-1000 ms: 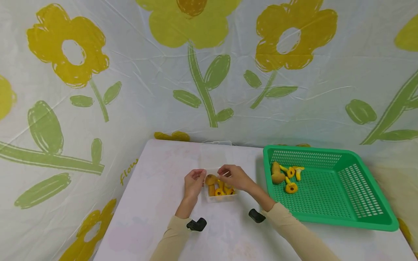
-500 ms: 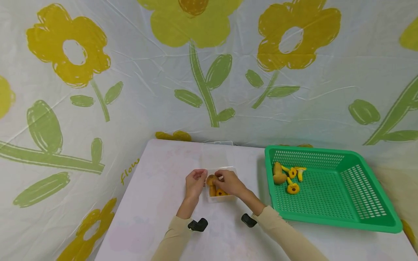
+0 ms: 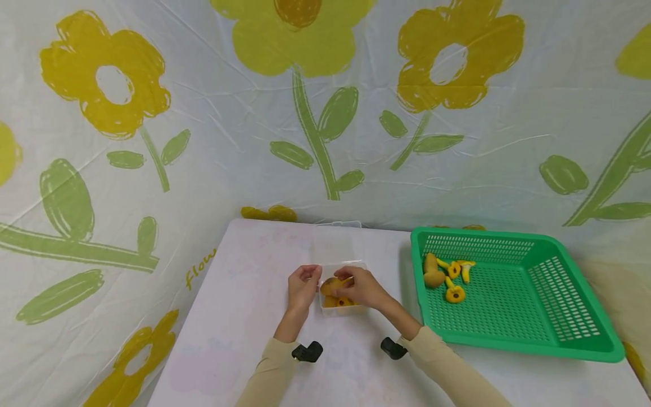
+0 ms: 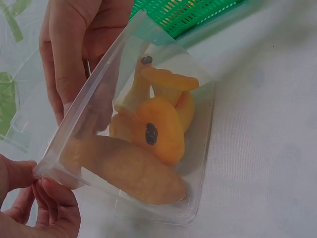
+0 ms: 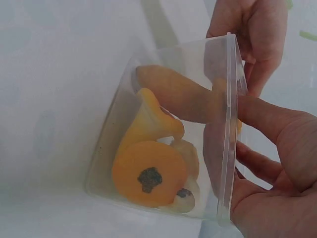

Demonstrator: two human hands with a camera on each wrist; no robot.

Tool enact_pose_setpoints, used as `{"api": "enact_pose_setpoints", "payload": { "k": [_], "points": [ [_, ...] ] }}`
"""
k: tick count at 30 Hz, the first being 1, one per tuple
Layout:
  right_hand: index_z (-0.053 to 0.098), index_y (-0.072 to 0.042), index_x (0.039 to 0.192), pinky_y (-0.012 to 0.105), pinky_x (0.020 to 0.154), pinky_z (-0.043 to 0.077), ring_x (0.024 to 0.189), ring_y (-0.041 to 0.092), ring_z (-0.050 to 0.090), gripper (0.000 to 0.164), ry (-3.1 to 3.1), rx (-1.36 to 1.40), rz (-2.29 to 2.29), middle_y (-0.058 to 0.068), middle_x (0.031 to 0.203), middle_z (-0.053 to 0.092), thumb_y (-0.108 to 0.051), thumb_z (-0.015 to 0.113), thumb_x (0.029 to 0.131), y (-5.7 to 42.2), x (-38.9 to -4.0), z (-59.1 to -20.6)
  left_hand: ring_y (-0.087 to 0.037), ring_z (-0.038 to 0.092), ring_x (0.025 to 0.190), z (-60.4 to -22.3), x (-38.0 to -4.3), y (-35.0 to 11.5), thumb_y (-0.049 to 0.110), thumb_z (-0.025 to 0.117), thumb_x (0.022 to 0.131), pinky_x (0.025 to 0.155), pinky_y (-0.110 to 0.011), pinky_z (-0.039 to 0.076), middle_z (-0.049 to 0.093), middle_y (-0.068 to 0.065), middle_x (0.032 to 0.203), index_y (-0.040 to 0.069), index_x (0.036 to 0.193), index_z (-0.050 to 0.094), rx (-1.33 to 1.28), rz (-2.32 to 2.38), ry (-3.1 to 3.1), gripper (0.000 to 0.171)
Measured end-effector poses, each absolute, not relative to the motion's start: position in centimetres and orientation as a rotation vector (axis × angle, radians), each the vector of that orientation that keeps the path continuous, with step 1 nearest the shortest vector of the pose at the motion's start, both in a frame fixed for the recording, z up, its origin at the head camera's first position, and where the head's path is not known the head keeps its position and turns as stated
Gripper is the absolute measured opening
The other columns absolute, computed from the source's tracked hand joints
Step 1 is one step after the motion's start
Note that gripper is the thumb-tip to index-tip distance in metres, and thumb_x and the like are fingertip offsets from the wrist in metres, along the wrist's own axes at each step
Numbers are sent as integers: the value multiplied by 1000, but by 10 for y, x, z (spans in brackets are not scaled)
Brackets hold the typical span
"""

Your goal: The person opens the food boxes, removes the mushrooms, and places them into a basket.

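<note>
Pinching the clear box (image 4: pixel 205 163) at its left rim, the left hand (image 3: pixel 301 288) keeps finger and thumb together. The right hand (image 3: pixel 363 287) has bent fingers inside, against the brown mushroom (image 4: pixel 138 171); whether they grip it I cannot tell. It covers part of the yellow mushrooms (image 4: pixel 161 126) in the box. The open lid (image 3: pixel 335 246) lies on the far side; right, the green basket (image 3: pixel 534 348) holds more mushrooms (image 3: pixel 432 271) on the bench (image 3: pixel 218 316).

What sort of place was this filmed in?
Probably a makeshift recording booth: a flower-print sheet hangs behind and left of the table, and black devices sit at the person's wrists. The room beyond the sheet isn't visible.
</note>
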State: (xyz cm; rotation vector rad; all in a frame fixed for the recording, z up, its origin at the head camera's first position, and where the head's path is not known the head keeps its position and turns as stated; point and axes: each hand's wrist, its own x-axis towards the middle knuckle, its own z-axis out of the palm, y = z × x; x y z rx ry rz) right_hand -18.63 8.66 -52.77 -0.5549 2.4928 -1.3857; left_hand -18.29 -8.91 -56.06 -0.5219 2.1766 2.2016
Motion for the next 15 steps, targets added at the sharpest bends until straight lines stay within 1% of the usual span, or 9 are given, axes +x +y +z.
{"api": "enact_pose_setpoints", "payload": {
  "k": [3, 5, 8, 11, 15],
  "points": [
    [67, 11, 117, 49, 91, 57, 101, 38, 66, 37, 2489, -570, -1390, 22, 111, 70, -9, 80, 89, 88, -186, -528, -18, 56, 74, -561, -183, -89, 16, 71, 98, 59, -19, 50, 65, -8, 87, -4, 109, 68, -524, 2214, 2184, 23],
    [68, 9, 115, 46, 89, 58, 99, 36, 67, 35, 2490, -544, -1389, 20, 111, 70, -11, 80, 89, 88, -186, -527, -17, 55, 72, -561, -183, -88, 15, 72, 98, 58, -18, 48, 64, -7, 86, -5, 109, 68, -515, 2235, 2175, 23],
    [68, 7, 114, 40, 85, 59, 95, 32, 67, 35, 2478, -475, -1418, 18, 110, 70, -12, 82, 88, 89, -185, -527, -17, 54, 71, -551, -179, -87, 11, 70, 98, 58, -19, 49, 64, -10, 86, -8, 110, 67, -506, 2237, 2168, 23],
    [67, 5, 117, 37, 85, 59, 96, 31, 66, 37, 2438, -410, -1465, 16, 113, 69, -11, 81, 88, 90, -184, -525, -15, 54, 70, -550, -179, -87, 12, 69, 99, 59, -19, 49, 64, -9, 87, -7, 109, 67, -514, 2222, 2172, 22],
    [66, 1, 125, 37, 89, 58, 102, 30, 66, 39, 2354, -331, -1534, 14, 118, 68, -11, 79, 90, 94, -184, -520, -14, 54, 70, -561, -183, -87, 16, 71, 98, 59, -19, 49, 65, -7, 88, -2, 108, 68, -529, 2208, 2186, 21]
  ]
}}
